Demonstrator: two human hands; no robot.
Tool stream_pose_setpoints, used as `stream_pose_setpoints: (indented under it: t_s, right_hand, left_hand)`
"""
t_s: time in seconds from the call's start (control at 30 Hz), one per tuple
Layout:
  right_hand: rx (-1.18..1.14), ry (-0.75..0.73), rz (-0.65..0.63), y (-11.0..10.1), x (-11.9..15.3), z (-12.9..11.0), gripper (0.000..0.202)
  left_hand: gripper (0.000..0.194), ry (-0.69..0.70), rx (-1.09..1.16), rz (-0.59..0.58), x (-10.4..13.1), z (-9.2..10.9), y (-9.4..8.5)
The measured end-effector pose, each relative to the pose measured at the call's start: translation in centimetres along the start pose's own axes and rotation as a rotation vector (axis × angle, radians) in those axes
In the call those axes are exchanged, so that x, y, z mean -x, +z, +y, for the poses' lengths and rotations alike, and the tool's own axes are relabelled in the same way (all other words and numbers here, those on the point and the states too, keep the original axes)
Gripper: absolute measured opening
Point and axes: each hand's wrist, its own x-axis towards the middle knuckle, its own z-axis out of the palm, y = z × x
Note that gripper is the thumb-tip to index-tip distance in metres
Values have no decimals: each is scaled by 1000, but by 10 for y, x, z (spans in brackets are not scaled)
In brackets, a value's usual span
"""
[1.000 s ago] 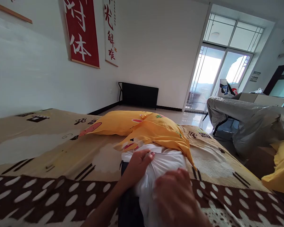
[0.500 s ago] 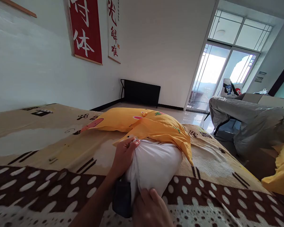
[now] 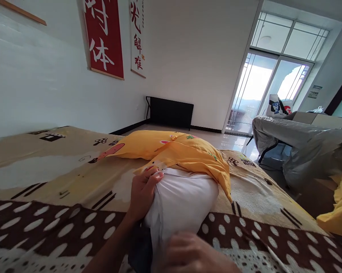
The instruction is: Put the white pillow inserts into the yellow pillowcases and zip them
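Note:
A white pillow [image 3: 185,201] pokes out of a yellow printed pillowcase [image 3: 188,151] on the bed. At the pillow's upper left corner, by the case's opening, my left hand [image 3: 144,191] pinches the white fabric between thumb and fingers. My right hand [image 3: 198,254] is blurred by motion over the near end of the pillow; its fingers look bent, but what they hold cannot be made out. A dark object [image 3: 141,248], partly hidden, lies under the pillow's left side beside my left wrist.
A beige and brown patterned blanket [image 3: 57,170] covers the bed. Another yellow cloth [image 3: 340,208] lies at the right edge. Beyond are a plastic-covered piece of furniture [image 3: 296,132], a black panel [image 3: 171,112] by the wall and glass doors [image 3: 253,94].
My left hand has shifted slightly left and down, drawing the pillow's corner with it. My right hand has moved right and blurred.

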Motion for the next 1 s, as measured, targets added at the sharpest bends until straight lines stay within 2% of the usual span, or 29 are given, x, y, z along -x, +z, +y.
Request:
stream_pose_setpoints:
  t_s: [0.07,0.13,0.2,0.23,0.3,0.4,0.47,0.53,0.63,0.73,0.83,0.93,1.0]
  right_hand:
    - [-28,164,243,-30,5,2,12]
    - [22,324,521,-47,13,12,15]
    - [5,446,767,-48,21,29,17]
    - [-43,506,836,-42,22,37,20]
    - [-174,602,803,-20,22,52,27]
    - [-277,645,628,19,18,66,40]
    - [-302,642,626,35,17,70,46]
    - [-339,662,625,39,19,72,45]
    - [-402,657,633,26,20,71,38]
    - [-475,534,621,-6,19,61,31]
    - [-493,406,530,-42,20,41,30]
    - [-263,458,466,-60,19,18,22]
    - [-50,502,369,-55,16,7,38]
  left_hand:
    - [36,11,-2,-30,9,10,-2]
    - [37,21,-26,-53,20,20,-6]
    - [36,77,-75,-62,35,28,-9]
    - [35,128,-99,-73,44,30,-8]
    - [32,236,-140,-156,61,30,-1]
    - [34,410,-111,-347,83,22,24]
    - [35,517,-30,-458,91,18,40]
    - [35,528,12,-541,94,21,45]
    - [33,418,-22,-581,92,32,32]
    - [38,356,-43,-520,85,40,8]
    - [39,234,-112,-283,76,38,-10]
    - [36,173,-99,-76,67,33,-16]
    - [37,215,-61,-62,66,33,-16]
